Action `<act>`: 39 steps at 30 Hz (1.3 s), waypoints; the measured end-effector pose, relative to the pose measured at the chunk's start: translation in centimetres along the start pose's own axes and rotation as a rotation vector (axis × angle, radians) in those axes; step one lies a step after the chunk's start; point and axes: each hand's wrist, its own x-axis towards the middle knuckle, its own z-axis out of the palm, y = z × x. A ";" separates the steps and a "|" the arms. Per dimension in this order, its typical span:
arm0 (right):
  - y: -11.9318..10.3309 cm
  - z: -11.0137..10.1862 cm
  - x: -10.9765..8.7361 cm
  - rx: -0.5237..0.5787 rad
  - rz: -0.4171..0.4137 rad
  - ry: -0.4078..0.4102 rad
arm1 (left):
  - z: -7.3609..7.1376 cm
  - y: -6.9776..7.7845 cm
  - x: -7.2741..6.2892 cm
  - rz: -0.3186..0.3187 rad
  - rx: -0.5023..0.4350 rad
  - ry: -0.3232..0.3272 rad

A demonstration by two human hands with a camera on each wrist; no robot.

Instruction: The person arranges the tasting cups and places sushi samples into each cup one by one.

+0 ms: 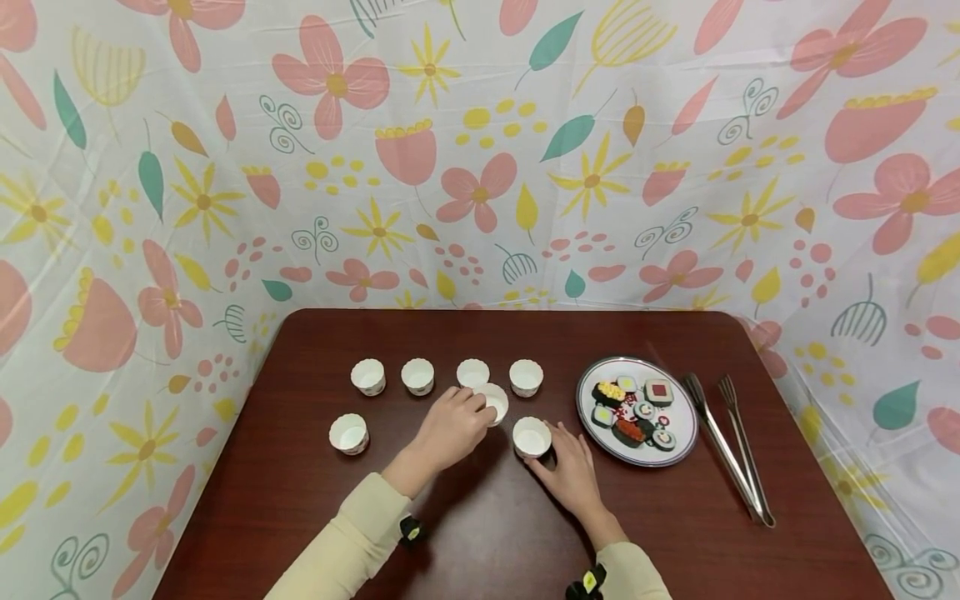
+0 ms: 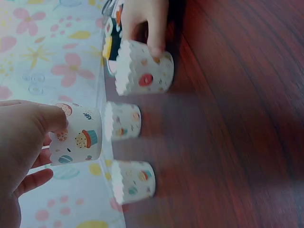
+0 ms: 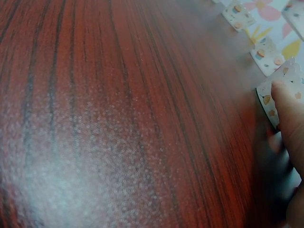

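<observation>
at far left i have a lone cup (image 1: pixel 349 434), with a row of four cups (image 1: pixel 368 377) behind it. the left hand (image 1: pixel 453 429) pinches a raised cup (image 1: pixel 493 406) between thumb and fingers, in front of the row's third. next i see the right hand (image 1: pixel 573 475) gripping a standing cup (image 1: pixel 532 437) by its side, on the table (image 1: pixel 480 533). beyond it i get sushi pieces (image 1: pixel 628 431) on a round plate (image 1: pixel 684 421), then metal tongs (image 1: pixel 726 450).

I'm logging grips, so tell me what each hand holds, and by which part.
Left hand: a paper baking cup, pinched near its scalloped rim. Right hand: another baking cup, gripped by its side wall.
</observation>
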 end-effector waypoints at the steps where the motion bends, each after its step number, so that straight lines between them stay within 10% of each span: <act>1: 0.0 0.0 0.0 0.000 0.003 -0.003 | 0.0 -0.2 -0.3 -0.008 -0.003 0.000; 39: -0.2 -0.4 0.0 -0.007 0.043 -0.056 | 0.7 -3.9 -10.2 -0.212 0.021 -0.184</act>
